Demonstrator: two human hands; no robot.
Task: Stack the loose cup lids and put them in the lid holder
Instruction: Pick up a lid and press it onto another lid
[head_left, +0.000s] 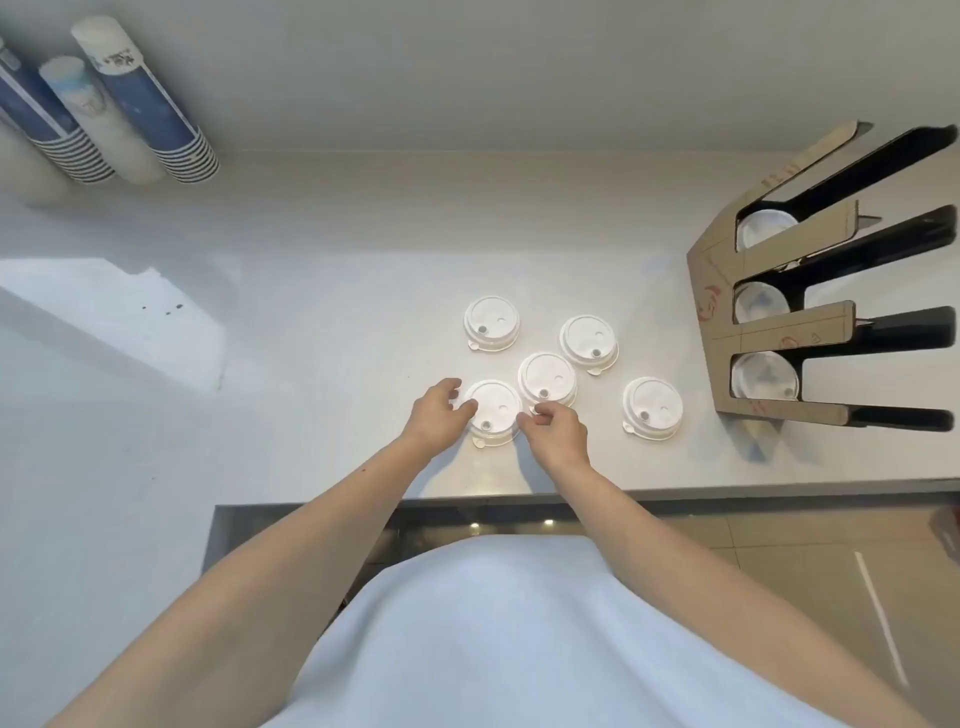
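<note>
Both bare forearms reached out over the near edge of the white counter (322, 322). The left hand (438, 415) and the right hand (555, 432) met at the nearest lid (493, 410), which lay flat on the counter between them; the left fingers curled against its left rim and the right fingertips pinched at its right rim, so both hands were grasping or just touching it, though I cannot tell how firmly. Just beyond the right hand lay a second lid (547, 378), its near edge touching or almost touching the right fingertips. Off to the right of that hand, well apart, sat a third lid (652, 408). Farther from the hands were a fourth lid (588, 338) and a fifth lid (491, 323). Far right of the hands stood the cardboard lid holder (779, 322), with white lids in its three slots. Far left, beyond everything, stood stacks of paper cups (145, 104).
</note>
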